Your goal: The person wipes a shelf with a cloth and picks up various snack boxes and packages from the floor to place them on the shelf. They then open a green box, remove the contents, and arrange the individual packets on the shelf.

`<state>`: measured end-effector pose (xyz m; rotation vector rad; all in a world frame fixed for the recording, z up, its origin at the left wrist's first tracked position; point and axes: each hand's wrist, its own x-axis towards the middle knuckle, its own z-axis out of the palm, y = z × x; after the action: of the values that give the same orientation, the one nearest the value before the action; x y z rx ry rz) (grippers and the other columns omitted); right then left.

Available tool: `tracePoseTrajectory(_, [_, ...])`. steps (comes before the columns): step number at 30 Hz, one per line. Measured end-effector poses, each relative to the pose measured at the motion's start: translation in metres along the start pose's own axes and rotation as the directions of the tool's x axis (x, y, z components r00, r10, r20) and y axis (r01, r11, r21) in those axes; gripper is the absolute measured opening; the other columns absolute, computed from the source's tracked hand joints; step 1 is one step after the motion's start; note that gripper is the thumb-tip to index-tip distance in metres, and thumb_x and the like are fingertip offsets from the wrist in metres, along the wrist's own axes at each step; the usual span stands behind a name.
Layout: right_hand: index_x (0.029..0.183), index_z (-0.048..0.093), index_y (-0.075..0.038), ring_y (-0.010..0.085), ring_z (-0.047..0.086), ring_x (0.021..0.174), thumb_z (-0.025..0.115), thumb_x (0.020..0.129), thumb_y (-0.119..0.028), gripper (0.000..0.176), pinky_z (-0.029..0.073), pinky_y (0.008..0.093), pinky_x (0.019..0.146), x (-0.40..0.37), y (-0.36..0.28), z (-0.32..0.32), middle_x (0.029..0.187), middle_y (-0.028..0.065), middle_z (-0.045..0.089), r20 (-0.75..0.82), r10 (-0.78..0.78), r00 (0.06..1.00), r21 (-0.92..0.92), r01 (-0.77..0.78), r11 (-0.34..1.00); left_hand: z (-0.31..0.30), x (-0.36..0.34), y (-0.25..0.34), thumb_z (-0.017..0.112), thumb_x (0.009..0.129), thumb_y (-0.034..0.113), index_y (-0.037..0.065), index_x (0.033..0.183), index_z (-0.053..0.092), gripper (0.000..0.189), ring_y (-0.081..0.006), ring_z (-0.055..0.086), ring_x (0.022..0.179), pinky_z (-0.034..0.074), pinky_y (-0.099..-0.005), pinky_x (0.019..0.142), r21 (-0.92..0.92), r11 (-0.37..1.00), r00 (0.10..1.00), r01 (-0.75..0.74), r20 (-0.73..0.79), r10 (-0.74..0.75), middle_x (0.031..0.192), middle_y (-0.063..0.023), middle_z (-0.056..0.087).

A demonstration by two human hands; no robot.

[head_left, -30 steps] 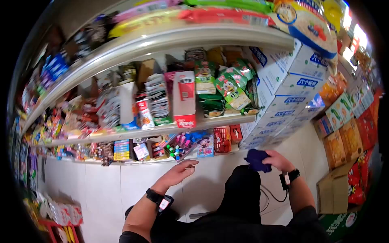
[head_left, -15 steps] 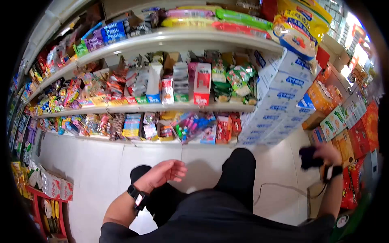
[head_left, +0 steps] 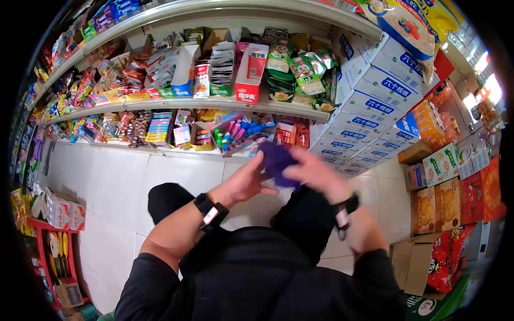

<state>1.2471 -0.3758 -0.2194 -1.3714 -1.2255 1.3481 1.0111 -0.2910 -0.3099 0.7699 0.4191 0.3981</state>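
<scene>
A dark purple cloth (head_left: 278, 163) is bunched up between my two hands, in front of the lowest shelf. My right hand (head_left: 316, 172), somewhat blurred, is closed on its right side. My left hand (head_left: 246, 181) is at the cloth's left edge, palm turned toward it, with the fingers partly behind the cloth and the thumb apart. Whether the left fingers grip it cannot be made out. Both wrists wear black bands. Below the hands are my knees in black trousers.
Curved shelves (head_left: 214, 106) of packaged snacks span the front. Stacked white-and-blue cartons (head_left: 369, 107) stand at their right end. An open cardboard box (head_left: 415, 262) sits at the lower right, and a red rack (head_left: 45, 227) at the lower left. The floor (head_left: 112, 182) is pale tile.
My right hand has come from the far right to the middle with the cloth. My left hand has moved right and up to meet it. The view has tilted down.
</scene>
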Motion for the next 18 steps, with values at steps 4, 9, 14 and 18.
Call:
tracePoseTrajectory(4, [0.125,0.053,0.002,0.0298,0.058,0.113,0.073,0.080,-0.021,0.055,0.047,0.0415,0.098,0.014,0.114,0.053,0.120,0.0171,0.059,0.031,-0.281,0.959,-0.378,0.271,0.885,-0.008,0.041,-0.058,0.051,0.104,0.046,0.009,0.128,0.057,0.044,-0.0195,0.068,0.096,0.056,-0.0351,0.087,-0.244,0.970,0.983,0.014,-0.172,-0.058,0.112,-0.0057,0.068])
tracePoseTrajectory(9, [0.141,0.046,0.001,0.0417,0.043,0.135,0.079,0.076,-0.025,0.078,0.038,0.0455,0.113,0.002,0.153,0.066,0.147,0.0225,0.043,-0.069,-0.332,0.941,-0.648,0.210,0.732,-0.039,0.049,-0.089,0.051,0.103,0.047,0.009,0.124,0.060,0.044,-0.0199,0.068,0.102,0.057,-0.0374,0.088,-0.358,0.932,0.973,0.054,-0.192,-0.130,0.115,-0.0074,0.068])
tracePoseTrajectory(14, [0.138,0.050,-0.002,0.0365,0.051,0.127,0.080,0.075,-0.026,0.074,0.045,0.0424,0.106,0.021,0.161,0.047,0.140,0.0180,0.048,-0.013,-0.154,0.988,-0.573,0.119,0.811,-0.039,0.047,-0.077,0.056,0.101,0.046,0.010,0.125,0.058,0.043,-0.0162,0.069,0.089,0.058,-0.0337,0.075,-0.176,0.959,0.968,0.224,-0.070,-0.239,0.106,-0.0040,0.070])
tracePoseTrajectory(18, [0.136,0.053,-0.002,0.0303,0.058,0.116,0.078,0.081,-0.026,0.065,0.050,0.0383,0.098,0.048,0.099,0.018,0.134,0.0157,0.052,0.283,0.202,0.937,-0.554,-0.012,0.832,-0.081,0.042,-0.031,0.059,0.099,0.039,0.008,0.123,0.060,0.039,-0.0110,0.068,0.077,0.052,-0.0254,0.054,0.225,0.923,0.950,0.311,-0.064,-0.305,0.097,-0.0038,0.072])
